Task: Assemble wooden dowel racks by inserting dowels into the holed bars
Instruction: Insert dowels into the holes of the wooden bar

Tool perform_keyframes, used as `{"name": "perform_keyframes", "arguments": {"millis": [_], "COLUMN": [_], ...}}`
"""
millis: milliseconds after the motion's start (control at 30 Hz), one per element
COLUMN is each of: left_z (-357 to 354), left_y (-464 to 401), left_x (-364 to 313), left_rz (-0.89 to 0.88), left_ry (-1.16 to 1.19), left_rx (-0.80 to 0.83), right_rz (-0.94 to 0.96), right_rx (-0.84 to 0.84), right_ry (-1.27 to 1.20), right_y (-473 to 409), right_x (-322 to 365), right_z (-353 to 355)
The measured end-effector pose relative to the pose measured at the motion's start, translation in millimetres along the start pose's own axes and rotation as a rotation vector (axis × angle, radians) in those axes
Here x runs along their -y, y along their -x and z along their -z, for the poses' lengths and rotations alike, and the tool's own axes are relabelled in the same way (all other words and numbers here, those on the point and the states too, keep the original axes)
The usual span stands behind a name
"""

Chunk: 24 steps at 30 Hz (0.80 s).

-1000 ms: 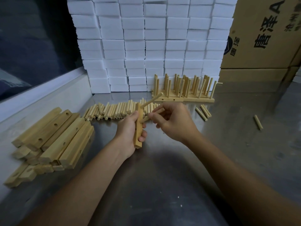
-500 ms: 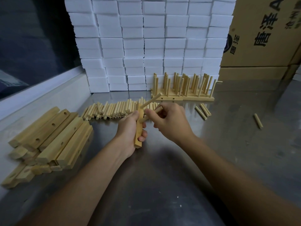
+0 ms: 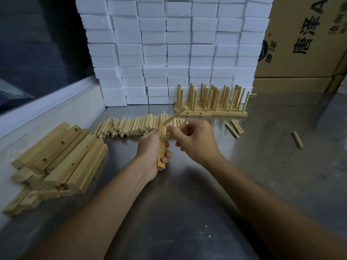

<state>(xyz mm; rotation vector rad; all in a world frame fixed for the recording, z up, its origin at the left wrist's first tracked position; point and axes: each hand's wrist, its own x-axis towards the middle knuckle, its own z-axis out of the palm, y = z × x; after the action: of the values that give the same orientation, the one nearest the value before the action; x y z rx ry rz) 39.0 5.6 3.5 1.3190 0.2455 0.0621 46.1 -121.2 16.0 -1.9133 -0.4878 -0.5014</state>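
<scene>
The fingers of the right hand (image 3: 195, 141) pinch a dowel (image 3: 176, 131) whose lower end meets the holed bar (image 3: 162, 147). The left hand (image 3: 153, 149) wraps around that bar, holding it upright above the worktop (image 3: 187, 203). 1 dowel (image 3: 173, 116) already sticks out near the bar's top. Just beyond the fingers lies a row of loose dowels (image 3: 131, 125); farther back stand finished racks (image 3: 212, 102). Left of the hands sits a pile of bars (image 3: 60, 160).
</scene>
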Motion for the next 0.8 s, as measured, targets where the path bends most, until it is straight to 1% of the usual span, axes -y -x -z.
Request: {"name": "perform_keyframes", "arguments": {"millis": [100,200,300,333,433,567,633,700,800], "left_z": [1,1,3,4,7,9,9,9,9], "left_y": [-1,1,1,0,-3,-4,-4,-3,-3], "left_x": [0,0,-2,-3,-4,-4,-4,-4,-5], "left_rz": [0.006,0.036,0.094,0.113,0.140,0.149,0.144,0.139,0.125], "left_ry": [0.033,0.062,0.104,0.118,0.157,0.191,0.220,0.242,0.240], "left_rx": [0.024,0.079,0.074,0.064,0.034,0.036,0.044,0.041,0.020], "right_rz": [-0.026,-0.027,-0.035,-0.045,-0.080,-0.250,-0.365,-0.455,-0.521], "right_rx": [0.013,0.148,0.254,0.265,0.277,0.103,0.111,0.148,0.162], "right_ry": [-0.071,-0.027,-0.001,0.063,0.378,0.732,0.909,0.977,1.008], "right_y": [1,9,7,4,-5,-12,-15,-16,-18], "right_x": [0,-2,-6,-8,-25,-57,-69,-78,-84], "right_z": [-4,-6,-2,2,19,52,64,70,69]}}
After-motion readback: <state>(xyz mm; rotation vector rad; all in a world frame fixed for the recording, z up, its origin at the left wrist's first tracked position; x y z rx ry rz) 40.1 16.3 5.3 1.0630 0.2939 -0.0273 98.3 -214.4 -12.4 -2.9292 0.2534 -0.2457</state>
